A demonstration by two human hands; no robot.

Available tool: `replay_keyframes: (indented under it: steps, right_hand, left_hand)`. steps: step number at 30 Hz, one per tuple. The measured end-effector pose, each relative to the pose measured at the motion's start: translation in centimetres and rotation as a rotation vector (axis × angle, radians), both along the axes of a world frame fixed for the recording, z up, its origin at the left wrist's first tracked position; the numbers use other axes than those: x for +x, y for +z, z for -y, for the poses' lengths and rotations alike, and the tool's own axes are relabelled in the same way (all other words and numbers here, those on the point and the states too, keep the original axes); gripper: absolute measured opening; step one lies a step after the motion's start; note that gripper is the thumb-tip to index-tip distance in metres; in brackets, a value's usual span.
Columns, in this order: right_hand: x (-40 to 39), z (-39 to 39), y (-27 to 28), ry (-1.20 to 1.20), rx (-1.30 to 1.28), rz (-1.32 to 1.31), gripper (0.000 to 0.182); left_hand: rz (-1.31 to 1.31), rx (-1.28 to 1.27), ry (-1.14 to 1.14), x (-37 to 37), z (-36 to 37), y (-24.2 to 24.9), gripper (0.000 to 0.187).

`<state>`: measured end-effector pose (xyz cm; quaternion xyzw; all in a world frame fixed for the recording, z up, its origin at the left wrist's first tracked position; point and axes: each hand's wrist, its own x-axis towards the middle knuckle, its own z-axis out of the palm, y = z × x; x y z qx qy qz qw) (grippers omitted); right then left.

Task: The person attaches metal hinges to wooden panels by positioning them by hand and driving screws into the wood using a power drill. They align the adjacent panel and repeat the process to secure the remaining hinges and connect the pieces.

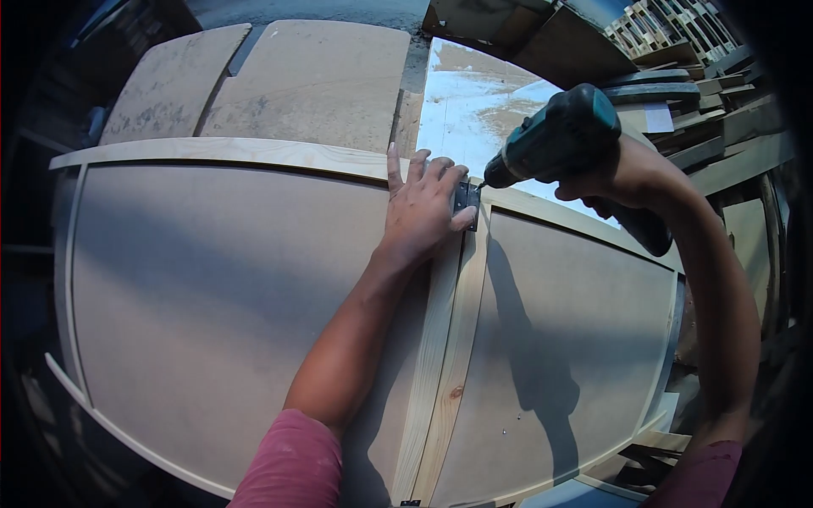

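My left hand [423, 203] lies with fingers spread on the top of a pale wooden frame, its thumb resting on a dark metal hinge [472, 200]. This hinge spans the seam between two framed panels, the left panel [220, 288] and the right panel [584, 339]. In my right hand [631, 173] is a teal and black cordless drill [563, 135], gripped by its handle. The drill points down and left, and its bit tip is at the hinge's upper right part. Whether a screw is under the tip is too small to tell.
Behind the panels lie worn flat boards [305, 85] and a white-stained board [474, 102]. Stacked lumber [720, 110] fills the right side. Another dark hinge [411, 503] shows at the seam's near end. The drill's shadow crosses the right panel.
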<state>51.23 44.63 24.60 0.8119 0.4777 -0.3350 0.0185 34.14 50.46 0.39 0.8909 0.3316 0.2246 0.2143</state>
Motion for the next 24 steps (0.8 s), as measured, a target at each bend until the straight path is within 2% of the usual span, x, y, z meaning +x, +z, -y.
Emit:
replay_keyframes:
  steps: [5,17,21,24]
  right_hand:
    - [-0.4,-1.2,0.1,0.044,-0.070,0.076,0.033]
    - [-0.5,-1.3,-0.2,0.119,-0.057,0.157,0.034]
    - [-0.4,-1.3,-0.1,0.106,-0.047,0.116,0.037]
    - [-0.4,-1.5,-0.2,0.061,-0.050,0.094,0.031]
  left_hand:
    - [0.006,0.002,-0.003,0.0,0.0,-0.1,0.060]
    - [0.014,-0.009,-0.009,0.1,0.0,0.0,0.061]
    - [-0.010,-0.021,-0.015,0.0,0.1,0.3,0.061]
    - [-0.013,-0.026,-0.007,0.0,0.2,0.5,0.060]
